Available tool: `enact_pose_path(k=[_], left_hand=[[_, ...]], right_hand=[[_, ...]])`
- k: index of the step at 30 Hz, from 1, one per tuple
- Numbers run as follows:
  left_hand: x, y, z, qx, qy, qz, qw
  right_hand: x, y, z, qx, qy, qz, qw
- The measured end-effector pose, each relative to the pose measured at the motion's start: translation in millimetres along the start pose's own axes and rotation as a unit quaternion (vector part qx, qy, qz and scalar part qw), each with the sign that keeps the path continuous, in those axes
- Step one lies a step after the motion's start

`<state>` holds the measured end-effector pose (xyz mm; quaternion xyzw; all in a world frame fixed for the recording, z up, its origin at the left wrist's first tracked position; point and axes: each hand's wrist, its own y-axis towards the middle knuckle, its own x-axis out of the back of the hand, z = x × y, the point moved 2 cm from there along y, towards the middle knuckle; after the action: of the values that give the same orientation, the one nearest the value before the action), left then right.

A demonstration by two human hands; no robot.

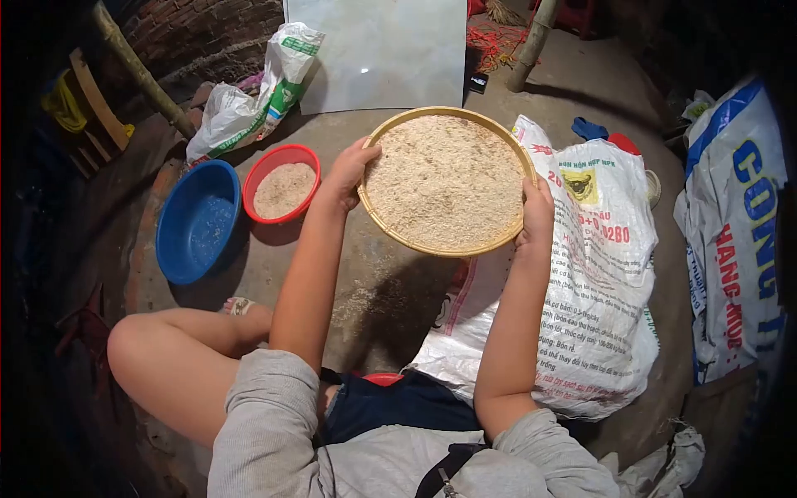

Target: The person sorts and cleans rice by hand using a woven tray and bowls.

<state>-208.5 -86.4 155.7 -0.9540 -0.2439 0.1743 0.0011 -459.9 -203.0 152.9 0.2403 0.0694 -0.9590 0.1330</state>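
A round woven winnowing tray (449,251) is held up in front of me, spread with pale, husk-flecked grain (448,183). My left hand (347,170) grips its left rim, the thumb over the edge. On the opposite side my right hand (537,212) is closed round the right rim, with its fingers mostly hidden beneath. Below and left of the tray stands a red basin (311,155) holding similar pale grain. Beside that basin is a larger blue basin (173,224) with a few light bits on its bottom.
A big white printed sack (594,290) lies to my right, partly under my right arm. Another printed sack (730,232) stands at the far right. A white-green bag (249,112) rests behind the basins. Scattered grain lies on the floor (357,311). A bamboo pole (534,46) rises at the back.
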Motion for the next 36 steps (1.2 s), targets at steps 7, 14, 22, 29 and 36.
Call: enact_pose_path(k=[7,14,22,29,36], left_hand=[[2,4,-7,0.01,0.005,0.007,1.0],[22,10,9,0.043,0.114,-0.032,0.992],[136,22,121,0.102,0.004,-0.125,0.987],[180,-9,221,0.128,0.111,-0.257,0.951],[170,-24,220,0.086,0.359,-0.281,0.886]], right_hand=[[-7,-6,7,0.031,-0.056,-0.013,0.998],[9,15,-19,0.096,-0.357,-0.046,0.928],[11,7,-145,0.021,-0.456,0.089,0.885],[75,-4,-264,-0.092,-0.481,0.112,0.864],[77,-5,-256,-0.092,-0.523,0.065,0.845]])
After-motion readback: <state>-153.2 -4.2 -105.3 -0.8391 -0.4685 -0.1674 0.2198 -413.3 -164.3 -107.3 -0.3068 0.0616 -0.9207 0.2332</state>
